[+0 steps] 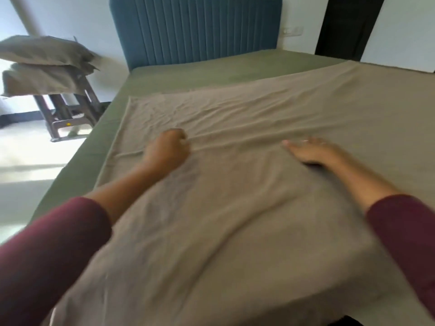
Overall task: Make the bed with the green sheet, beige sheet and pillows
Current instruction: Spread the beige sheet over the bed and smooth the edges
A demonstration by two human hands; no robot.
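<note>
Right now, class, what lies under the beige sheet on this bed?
The green sheet lies under the beige sheet, showing along its left side and near the headboard. The rest of it, and whatever lies beneath, is covered.

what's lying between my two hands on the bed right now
In the head view, only wrinkled beige sheet lies between the left hand and the right hand; nothing else sits there.

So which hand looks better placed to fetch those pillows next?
Probably the left hand: the pillows are stacked on a stool off the bed's left side, while the right hand lies flat on the beige sheet, farther away.
</note>
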